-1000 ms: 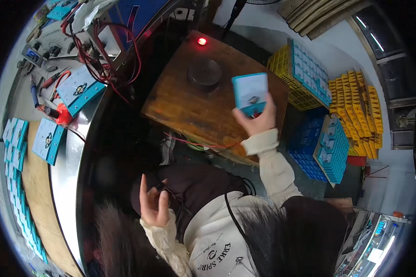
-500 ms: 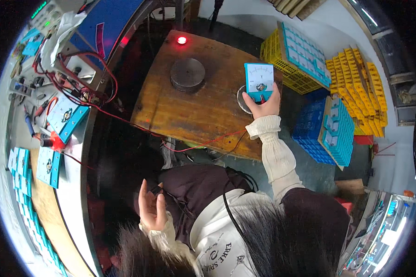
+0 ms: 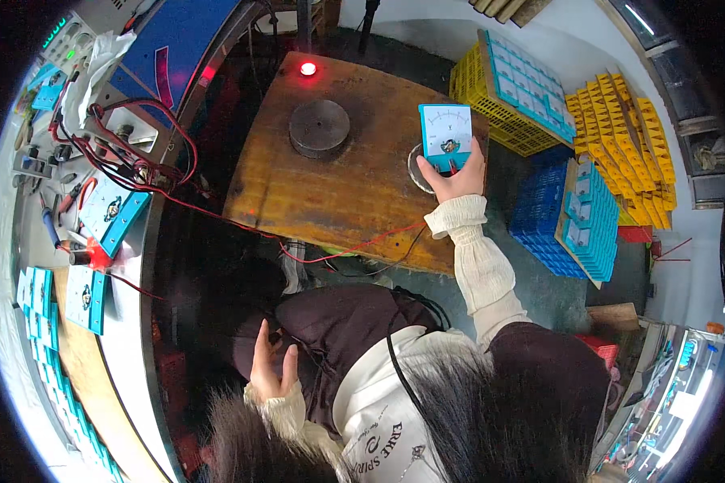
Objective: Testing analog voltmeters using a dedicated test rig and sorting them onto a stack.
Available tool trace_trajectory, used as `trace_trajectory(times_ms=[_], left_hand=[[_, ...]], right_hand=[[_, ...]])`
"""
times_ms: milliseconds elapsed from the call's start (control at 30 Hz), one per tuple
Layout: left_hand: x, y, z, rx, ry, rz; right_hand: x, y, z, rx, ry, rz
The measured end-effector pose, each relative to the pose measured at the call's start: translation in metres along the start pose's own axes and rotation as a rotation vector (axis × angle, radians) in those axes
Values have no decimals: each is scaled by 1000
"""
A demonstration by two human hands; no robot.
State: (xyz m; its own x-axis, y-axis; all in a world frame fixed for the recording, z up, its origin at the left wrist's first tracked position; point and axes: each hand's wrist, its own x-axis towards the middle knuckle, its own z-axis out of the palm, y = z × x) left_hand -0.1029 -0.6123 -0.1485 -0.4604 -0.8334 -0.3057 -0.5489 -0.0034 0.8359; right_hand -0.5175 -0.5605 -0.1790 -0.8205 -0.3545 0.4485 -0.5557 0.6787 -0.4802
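My right hand (image 3: pixel 455 177) grips a teal-edged analog meter (image 3: pixel 445 125) with a white dial, above the right part of a worn wooden table (image 3: pixel 338 209). A round metal-rimmed object (image 3: pixel 416 167) lies beneath the meter, partly hidden. Left of it sit a dark metal cylinder (image 3: pixel 319 121) and, farther back, a glowing red lamp (image 3: pixel 308 68). Red and dark wires run along the table's front. My left hand (image 3: pixel 272 370) hangs over my dark-clothed lap, fingers apart and holding nothing.
At left, a bench (image 3: pixel 129 330) carries more teal meters (image 3: pixel 84 298), pliers, wires and instruments (image 3: pixel 63 40). On the right stand a yellow crate (image 3: pixel 479 109) and a blue crate (image 3: pixel 540 233) topped with teal pieces, stacked yellow parts (image 3: pixel 616 149), and a wall with a window.
My right hand has carried the meter to the right and back, onto the round rimmed object, and its dial now shows clearly. My left hand stays low. The camera view has shifted slightly.
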Motion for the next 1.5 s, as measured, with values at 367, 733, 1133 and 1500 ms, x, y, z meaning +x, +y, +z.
trace_trajectory(times_ms=[367,733,1133,1500], left_hand=[[-1,4,-7,-411,115,-10],[-27,7,-39,-477,435,55],[-60,-27,-29,-983,654,-62],[-82,2,-48,-806,842,-150]], right_hand=[[3,-3,-3,-21,-50,19],[13,-138,74,347,-166,-220],[-3,-159,83,366,-123,-376],[-239,-251,-60,872,-1190,-844]])
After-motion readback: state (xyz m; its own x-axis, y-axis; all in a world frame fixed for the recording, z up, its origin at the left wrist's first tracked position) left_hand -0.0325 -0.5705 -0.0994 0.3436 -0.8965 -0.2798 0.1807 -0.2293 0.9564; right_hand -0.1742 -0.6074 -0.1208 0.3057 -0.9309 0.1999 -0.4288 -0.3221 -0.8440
